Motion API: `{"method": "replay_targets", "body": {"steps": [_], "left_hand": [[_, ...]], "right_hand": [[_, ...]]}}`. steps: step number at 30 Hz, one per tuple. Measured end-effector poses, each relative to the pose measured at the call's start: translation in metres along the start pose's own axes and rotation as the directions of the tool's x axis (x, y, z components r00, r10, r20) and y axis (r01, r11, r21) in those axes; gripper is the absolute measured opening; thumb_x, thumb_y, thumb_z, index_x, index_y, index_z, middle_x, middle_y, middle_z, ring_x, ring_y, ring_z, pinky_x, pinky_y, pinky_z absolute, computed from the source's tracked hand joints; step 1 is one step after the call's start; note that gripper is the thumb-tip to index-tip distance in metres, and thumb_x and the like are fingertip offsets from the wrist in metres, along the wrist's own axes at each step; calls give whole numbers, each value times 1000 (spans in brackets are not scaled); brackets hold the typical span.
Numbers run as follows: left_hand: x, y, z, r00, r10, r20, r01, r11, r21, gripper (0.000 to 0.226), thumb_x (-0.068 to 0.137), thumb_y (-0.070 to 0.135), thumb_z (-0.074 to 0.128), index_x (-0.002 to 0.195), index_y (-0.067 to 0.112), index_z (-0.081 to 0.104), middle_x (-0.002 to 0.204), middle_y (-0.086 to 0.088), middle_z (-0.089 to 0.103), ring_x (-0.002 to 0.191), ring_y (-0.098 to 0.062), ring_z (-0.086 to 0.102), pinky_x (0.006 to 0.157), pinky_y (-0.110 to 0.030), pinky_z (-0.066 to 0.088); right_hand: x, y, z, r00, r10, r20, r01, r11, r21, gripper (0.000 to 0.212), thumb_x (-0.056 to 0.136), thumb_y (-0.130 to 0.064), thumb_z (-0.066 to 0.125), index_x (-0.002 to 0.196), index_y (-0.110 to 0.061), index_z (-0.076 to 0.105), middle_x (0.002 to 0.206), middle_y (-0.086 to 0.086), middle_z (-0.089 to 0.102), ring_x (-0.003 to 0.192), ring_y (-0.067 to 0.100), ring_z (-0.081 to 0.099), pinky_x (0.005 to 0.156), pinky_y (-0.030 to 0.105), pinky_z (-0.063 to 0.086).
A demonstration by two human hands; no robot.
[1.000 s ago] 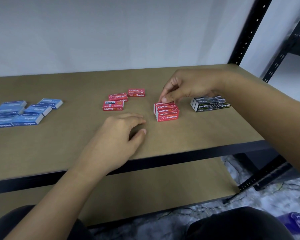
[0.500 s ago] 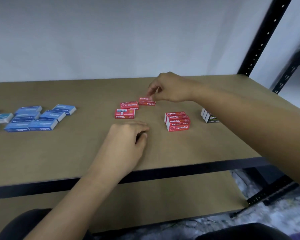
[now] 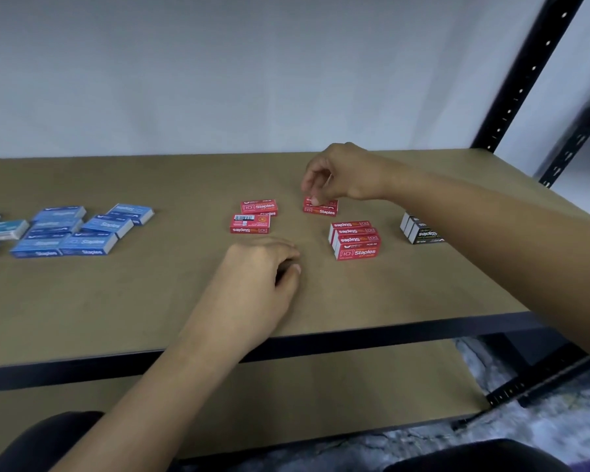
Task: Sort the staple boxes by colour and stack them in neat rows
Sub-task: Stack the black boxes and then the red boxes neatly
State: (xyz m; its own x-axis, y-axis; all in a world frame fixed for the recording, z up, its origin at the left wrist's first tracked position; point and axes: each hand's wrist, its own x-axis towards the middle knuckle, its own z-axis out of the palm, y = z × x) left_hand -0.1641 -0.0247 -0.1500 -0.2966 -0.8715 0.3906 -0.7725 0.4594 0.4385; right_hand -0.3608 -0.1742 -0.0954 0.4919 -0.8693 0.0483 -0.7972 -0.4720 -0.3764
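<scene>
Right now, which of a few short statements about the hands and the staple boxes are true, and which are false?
1. The right hand pinches a red box. True.
2. The left hand holds a blue box. False: it rests on the table and holds nothing.
3. The blue boxes lie left of every red one. True.
4. The black boxes stand between the blue boxes and the red row. False: they stand right of the red row.
5. Every red box is already in the red row. False: two loose red boxes lie left of it, and the pinched one is apart from it too.
</scene>
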Motion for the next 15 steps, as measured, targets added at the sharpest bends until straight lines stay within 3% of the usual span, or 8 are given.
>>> {"method": "replay_targets", "body": {"steps": [3, 6, 9, 12, 15], "left_hand": [[-1, 0, 1, 1000, -11, -1, 11, 1000, 5, 17, 88, 18, 61, 100, 17, 73, 101, 10, 71, 96, -6, 63, 84, -12, 42], [-1, 1, 1, 1000, -17, -8, 18, 1000, 19, 19, 89, 21, 61, 103, 19, 73, 104, 13, 70, 98, -4, 63, 85, -12, 42], [-1, 3, 1, 1000, -22, -5, 23, 999, 34, 21, 89, 22, 61, 106, 19, 72, 108, 12, 69, 102, -5, 62, 86, -11, 39], [-2, 5, 0, 1000, -26, -7, 26, 999, 37, 22, 89, 24, 61, 108, 18, 71, 110, 12, 69, 103, -5, 61, 84, -7, 36], [-1, 5, 1, 1000, -21, -3, 21, 999, 43, 22, 89, 24, 61, 107, 18, 71, 109, 11, 69, 101, -6, 61, 84, -10, 38]], "right_hand": [[-8, 4, -4, 998, 23, 63, -26, 998, 54, 33, 89, -24, 71, 122, -23, 68, 109, -1, 72, 98, 8, 65, 93, 26, 48], [-10, 2, -5, 988, 43, 149, -46, 999, 18, 43, 86, -22, 73, 129, -26, 64, 110, 1, 70, 95, 14, 65, 81, 25, 47], [-12, 4, -5, 979, 71, 189, -86, 994, 73, 42, 86, -12, 71, 126, -22, 66, 94, 3, 66, 81, 19, 60, 72, 33, 52], [-17, 10, -5, 979, 103, 178, -125, 985, 117, 29, 86, -6, 68, 113, -14, 71, 77, -1, 58, 74, 15, 59, 76, 42, 58], [-24, 14, -8, 982, 126, 142, -150, 973, 173, 23, 83, -5, 71, 106, -8, 69, 89, 9, 63, 78, 20, 63, 75, 45, 58]]}}
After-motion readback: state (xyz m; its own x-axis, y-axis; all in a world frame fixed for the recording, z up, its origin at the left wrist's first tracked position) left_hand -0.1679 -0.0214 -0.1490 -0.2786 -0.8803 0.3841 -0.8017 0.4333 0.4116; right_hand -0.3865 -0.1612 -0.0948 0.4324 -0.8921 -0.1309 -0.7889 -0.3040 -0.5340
